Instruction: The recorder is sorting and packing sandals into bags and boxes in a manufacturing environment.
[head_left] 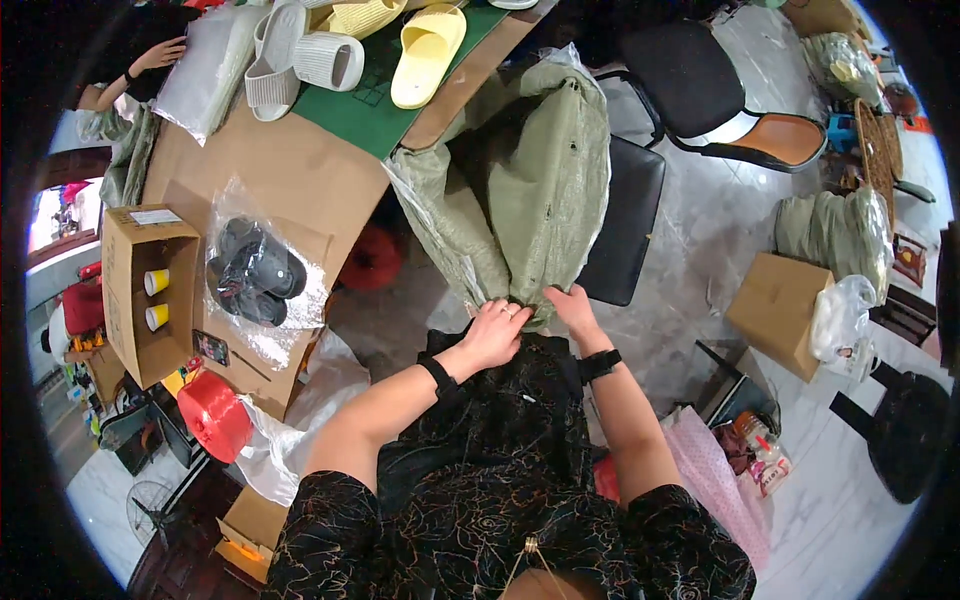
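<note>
Both hands meet at the lower edge of the big olive woven sack (pixel 545 180), which hangs off the bench (pixel 290 170) onto a black chair (pixel 625 215). The left hand (pixel 495 335) has its fingers curled, gripping the sack's hem; the right hand (pixel 572 305), at its three o'clock, pinches the same edge. Bagged dark slippers (pixel 255 272) lie at nine o'clock.

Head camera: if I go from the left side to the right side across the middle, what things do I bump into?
Open cardboard box → clear bag of dark shoes → left hand → right hand on the green sack → closed cardboard box → white plastic bag.
</note>
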